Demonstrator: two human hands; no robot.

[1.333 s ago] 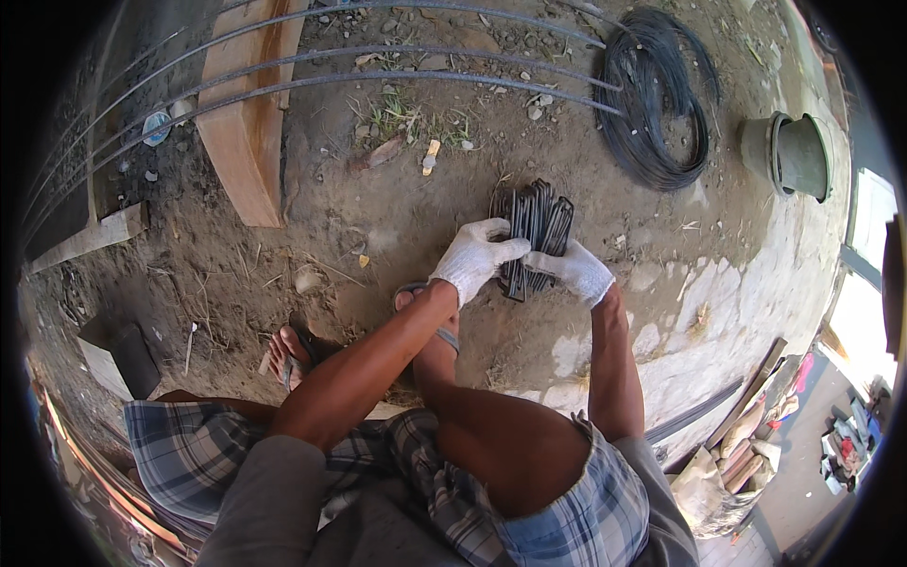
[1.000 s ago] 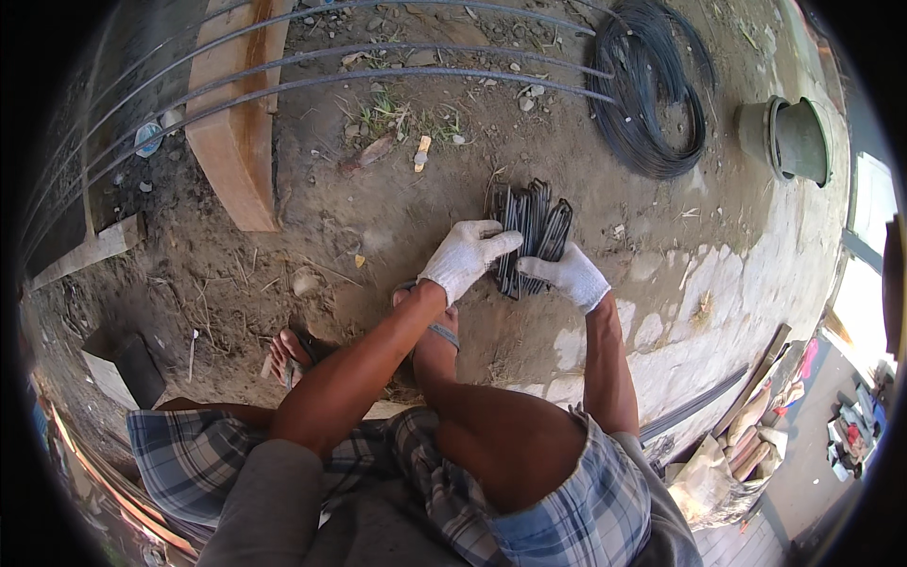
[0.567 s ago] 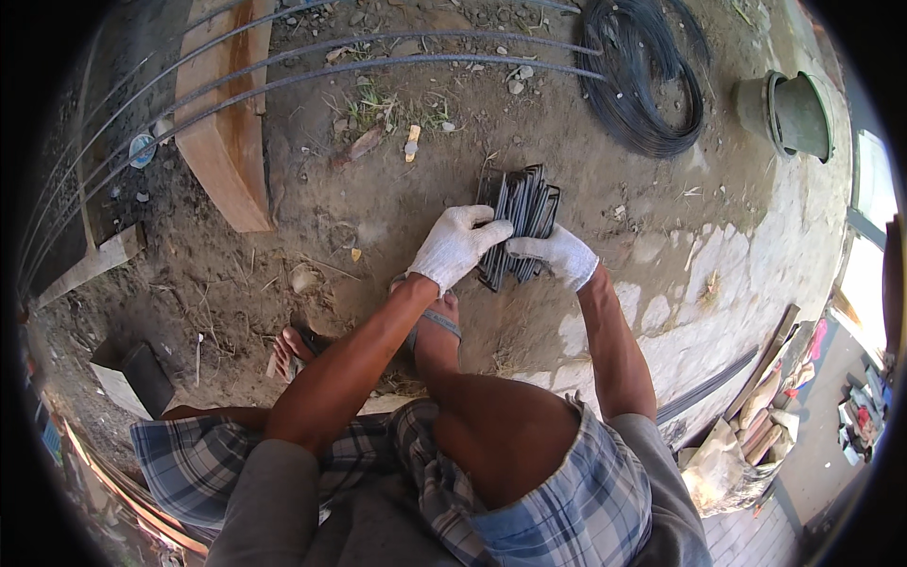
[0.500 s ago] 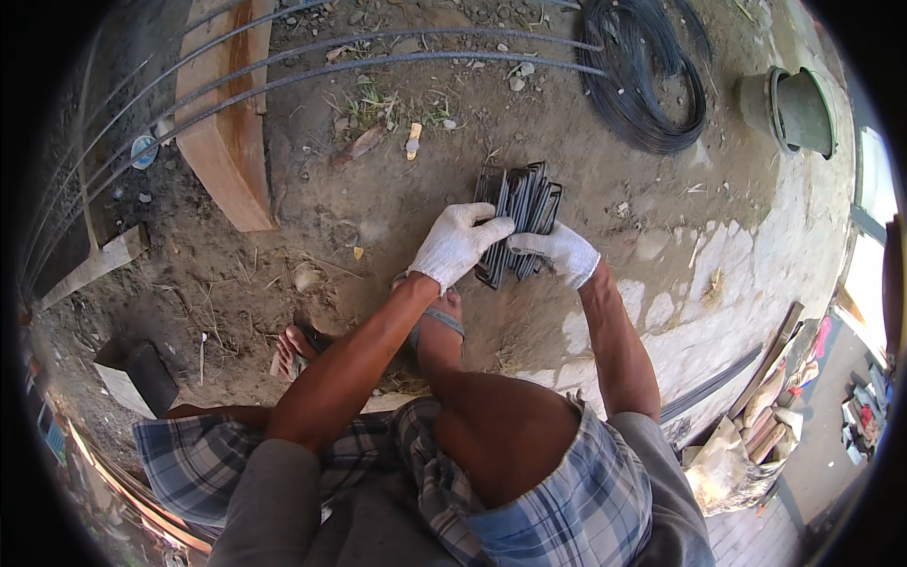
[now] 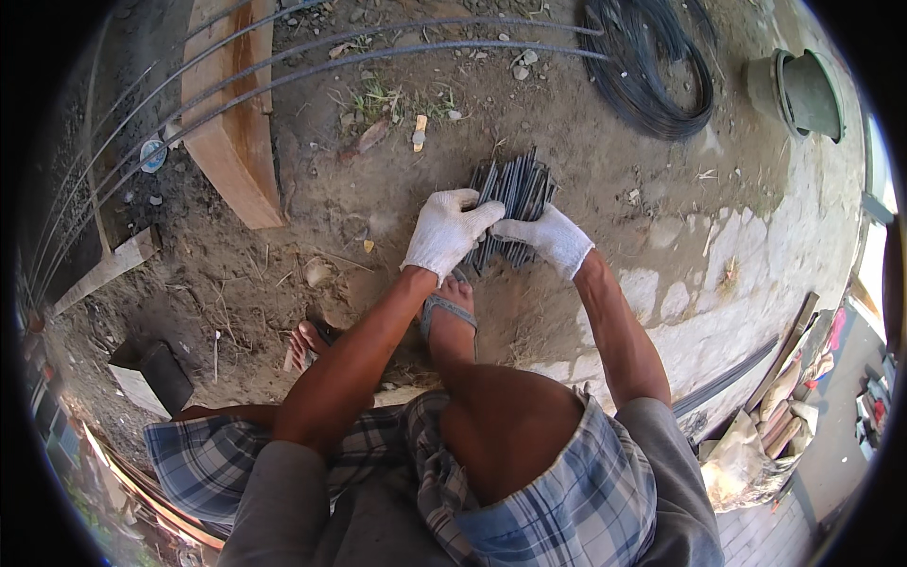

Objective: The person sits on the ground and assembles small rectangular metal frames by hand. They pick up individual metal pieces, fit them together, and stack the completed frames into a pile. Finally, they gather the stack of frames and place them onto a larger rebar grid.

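A bundle of dark steel rebar stirrups (image 5: 515, 194) is gathered between my hands, just above or on the dirt beyond my foot; I cannot tell which. My left hand (image 5: 452, 230), in a white knit glove, grips its left side with the thumb laid across the near face. Against the right side presses my right hand (image 5: 551, 238), gloved alike, its thumb pointing left toward the other thumb. The fingers behind the bundle are hidden. The bars stand roughly side by side, ends uneven at the top.
Long rebars (image 5: 397, 57) run over a wooden beam (image 5: 231, 156) at the far left. A coil of dark wire (image 5: 694, 104) and a grey-green bucket (image 5: 812, 94) sit at the far right. My sandalled foot (image 5: 452, 312) is close below the hands. Sacks (image 5: 746, 454) lie at the lower right.
The stirrups have turned in my hands: their bent, looped ends showed before, and now they appear as a tighter row of straight bars. Both hands keep hold, shifted slightly.
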